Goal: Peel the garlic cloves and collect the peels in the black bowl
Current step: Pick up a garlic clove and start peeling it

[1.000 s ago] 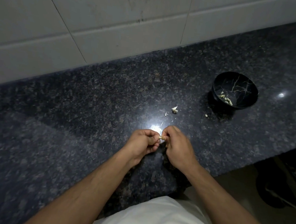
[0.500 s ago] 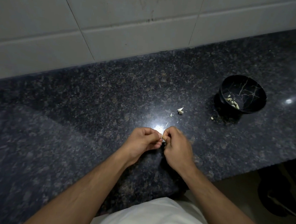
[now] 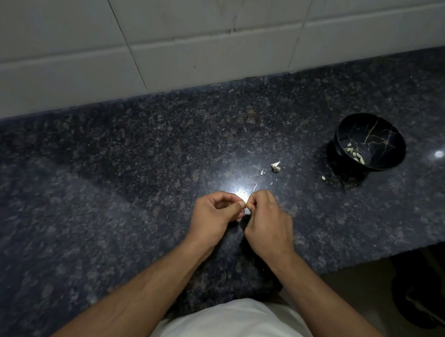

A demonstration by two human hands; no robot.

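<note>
Change: both hands have stayed together over the counter, working the same clove; little else has shifted.
Left hand (image 3: 216, 215): fingers curled, pinching the garlic clove (image 3: 245, 205).
Right hand (image 3: 266, 221): fingertips pinching the same clove from 3 o'clock.
Black bowl (image 3: 391, 146): at 2 o'clock from the hands, well apart, peels (image 3: 355, 154) inside.
Counter (image 3: 109, 186): loose scraps (image 3: 275, 166) at 1 o'clock.

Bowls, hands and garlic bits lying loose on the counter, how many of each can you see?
Black bowl: 1
Hands: 2, the left hand and the right hand, pinching one garlic clove between them
Loose bits on the counter: 5, the biggest in the middle; peels in the bowl not counted
Total: 8
</note>
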